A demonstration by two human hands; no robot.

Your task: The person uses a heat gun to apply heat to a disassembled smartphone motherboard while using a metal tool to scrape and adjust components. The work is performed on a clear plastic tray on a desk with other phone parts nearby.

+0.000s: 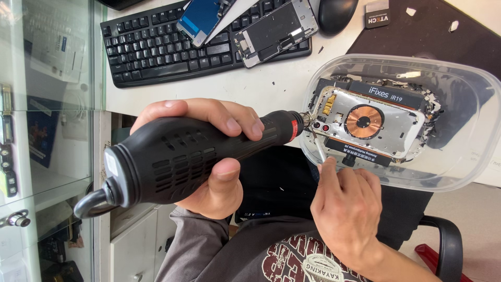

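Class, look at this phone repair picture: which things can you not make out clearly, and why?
All in the head view:
- Bit of the rotary tool in the left hand: too small against the phone.
- Thin pale rod: lower end hidden by the right hand.
- Keyboard: cut by the top edge, partly under phone parts.

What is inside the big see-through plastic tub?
Inside the clear plastic tub sits an opened phone back with a round copper coil, clamped in a black holder. The phone hides whatever lies under it.
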